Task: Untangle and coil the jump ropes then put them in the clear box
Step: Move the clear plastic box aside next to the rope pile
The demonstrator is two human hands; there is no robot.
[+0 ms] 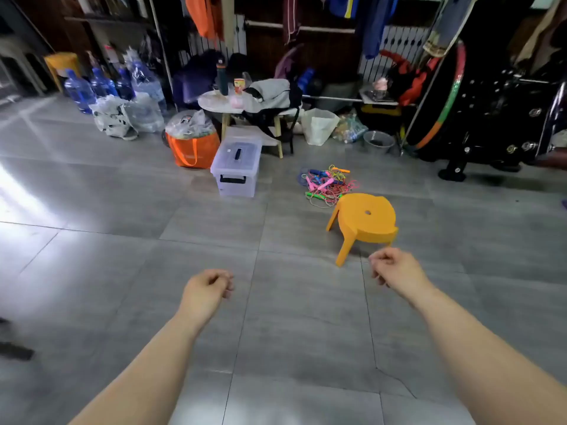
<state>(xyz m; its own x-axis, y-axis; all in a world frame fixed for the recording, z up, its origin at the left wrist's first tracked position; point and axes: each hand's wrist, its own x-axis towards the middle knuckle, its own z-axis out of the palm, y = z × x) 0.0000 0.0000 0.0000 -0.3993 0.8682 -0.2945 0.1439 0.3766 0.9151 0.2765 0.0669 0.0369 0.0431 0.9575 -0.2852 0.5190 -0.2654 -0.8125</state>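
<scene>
In the head view, the jump ropes (328, 185) lie in one knotted heap on the grey tiled floor (153, 302), far from the person and a little to the right. Pink, blue, green and orange handles are mixed in with thin cords. The clear box (252, 187) stands on the floor to the left of the heap and apart from it, with its lid on and its front latch facing the person. It seems set close by so that coiled ropes can go straight in, though the lid would have to come off first. A yellow stool (365, 219) stands just on the near side of the heap, probably as a seat for working on the tangle.

Both arms reach forward over bare floor, well short of the ropes and the box. The left hand (205, 289) is near and central, its fingers (224, 279) loosely curled inward. They hold nothing and touch nothing. The right hand (395, 268) hangs close to the stool's near leg, though whether it touches the leg cannot be told. Its fingers (379, 259) are loosely bent too, and grip nothing.

Judging by this, the task has not begun. No rope is coiled, and none is in the box.

Along the far wall stand a small table (221, 102), an orange bag (193, 148) and some blue water bottles (79, 90).
</scene>
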